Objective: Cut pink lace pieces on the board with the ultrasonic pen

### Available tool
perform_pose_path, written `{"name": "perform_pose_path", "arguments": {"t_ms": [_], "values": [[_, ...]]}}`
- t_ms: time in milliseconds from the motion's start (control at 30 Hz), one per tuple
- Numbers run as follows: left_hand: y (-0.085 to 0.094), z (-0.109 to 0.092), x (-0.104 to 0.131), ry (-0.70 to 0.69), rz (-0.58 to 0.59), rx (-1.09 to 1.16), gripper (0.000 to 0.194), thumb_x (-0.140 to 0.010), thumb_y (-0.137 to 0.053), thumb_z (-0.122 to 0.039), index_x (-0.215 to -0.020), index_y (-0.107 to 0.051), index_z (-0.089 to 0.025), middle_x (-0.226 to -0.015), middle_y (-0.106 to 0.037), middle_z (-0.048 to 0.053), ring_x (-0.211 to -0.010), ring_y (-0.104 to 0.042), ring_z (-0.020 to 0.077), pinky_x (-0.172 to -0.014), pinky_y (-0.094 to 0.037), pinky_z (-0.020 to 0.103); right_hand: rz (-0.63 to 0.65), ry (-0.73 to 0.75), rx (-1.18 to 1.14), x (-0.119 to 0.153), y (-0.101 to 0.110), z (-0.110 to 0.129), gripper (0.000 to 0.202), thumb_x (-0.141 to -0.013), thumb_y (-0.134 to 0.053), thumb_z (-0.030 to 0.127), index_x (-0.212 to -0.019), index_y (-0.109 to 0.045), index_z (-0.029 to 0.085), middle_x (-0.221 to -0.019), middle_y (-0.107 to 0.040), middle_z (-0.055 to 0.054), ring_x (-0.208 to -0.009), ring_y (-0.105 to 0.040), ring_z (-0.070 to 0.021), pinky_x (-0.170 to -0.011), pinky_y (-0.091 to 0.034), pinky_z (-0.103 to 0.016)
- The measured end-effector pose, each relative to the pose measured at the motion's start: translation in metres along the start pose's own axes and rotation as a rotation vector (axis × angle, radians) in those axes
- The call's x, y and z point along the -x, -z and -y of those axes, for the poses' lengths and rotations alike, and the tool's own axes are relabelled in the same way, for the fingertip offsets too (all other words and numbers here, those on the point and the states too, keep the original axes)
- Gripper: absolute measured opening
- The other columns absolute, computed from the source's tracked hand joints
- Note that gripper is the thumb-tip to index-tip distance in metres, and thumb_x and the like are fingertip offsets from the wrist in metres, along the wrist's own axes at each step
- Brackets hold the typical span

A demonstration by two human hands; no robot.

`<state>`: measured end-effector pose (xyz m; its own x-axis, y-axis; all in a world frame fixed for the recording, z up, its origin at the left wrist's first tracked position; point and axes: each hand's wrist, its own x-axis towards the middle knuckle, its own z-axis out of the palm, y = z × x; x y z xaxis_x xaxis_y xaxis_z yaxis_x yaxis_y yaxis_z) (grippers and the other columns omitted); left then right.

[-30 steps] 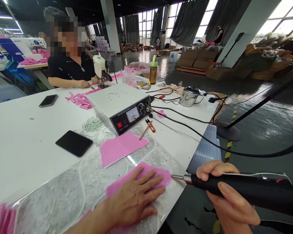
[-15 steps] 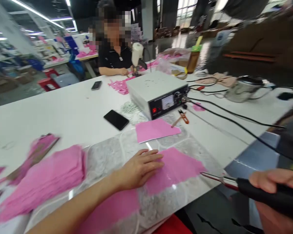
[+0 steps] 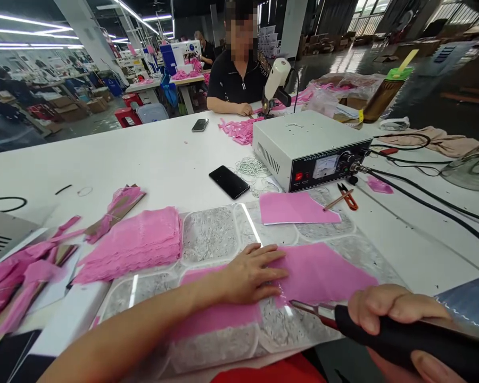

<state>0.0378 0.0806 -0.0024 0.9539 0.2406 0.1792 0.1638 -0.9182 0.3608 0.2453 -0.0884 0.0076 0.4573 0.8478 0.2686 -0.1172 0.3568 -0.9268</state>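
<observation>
My left hand [image 3: 253, 274] lies flat, fingers spread, on the left part of a pink fabric piece [image 3: 323, 271]. My right hand [image 3: 399, 319] is wrapped round the black handle of a metal-tipped tool [image 3: 427, 343]; its tip is at the fabric's lower left edge, just right of my left fingers. Another pink piece [image 3: 219, 322] lies partly under my left forearm. A pink piece with a white edge [image 3: 293, 208] lies farther back. To the left is a stack of pink fabric [image 3: 143, 239]. A clear patterned mat [image 3: 211, 234] is beneath.
A control box [image 3: 331, 151] with cables running right stands behind the mat. Near it are orange snips [image 3: 349, 198], a phone [image 3: 229, 182] and a glass jar [image 3: 473, 167]. A person [image 3: 239, 80] sits across the table by a small machine [image 3: 277, 80].
The view has turned left. My right hand has brought the tool from the fabric's right corner to its lower left edge. My left hand still lies on the fabric.
</observation>
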Motion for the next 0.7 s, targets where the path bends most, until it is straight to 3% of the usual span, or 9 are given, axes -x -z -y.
{"name": "perform_pose_path", "arguments": {"t_ms": [267, 700], "values": [[-0.006, -0.001, 0.002, -0.005, -0.019, -0.04, 0.041, -0.099, -0.046, -0.049, -0.129, -0.06, -0.025, -0.147, -0.048, 0.01, -0.138, -0.039, 0.0282, -0.114, -0.027, 0.047, 0.136, 0.024, 0.03, -0.01, -0.034, 0.023, 0.01, -0.087, -0.058, 0.033, -0.094, -0.058, 0.025, -0.078, -0.056, -0.004, -0.072, -0.058, -0.0196, -0.067, -0.057, -0.035], [-0.009, -0.001, 0.002, -0.004, -0.031, -0.052, 0.041, -0.097, -0.05, -0.049, -0.129, -0.061, -0.025, -0.147, -0.047, 0.01, -0.138, -0.04, 0.03, -0.112, -0.03, 0.048, 0.124, 0.041, 0.072, -0.014, -0.047, 0.025, 0.009, -0.087, -0.061, 0.034, -0.089, -0.06, 0.025, -0.075, -0.058, -0.004, -0.07, -0.06, -0.0195, -0.065, -0.056, -0.034]]}}
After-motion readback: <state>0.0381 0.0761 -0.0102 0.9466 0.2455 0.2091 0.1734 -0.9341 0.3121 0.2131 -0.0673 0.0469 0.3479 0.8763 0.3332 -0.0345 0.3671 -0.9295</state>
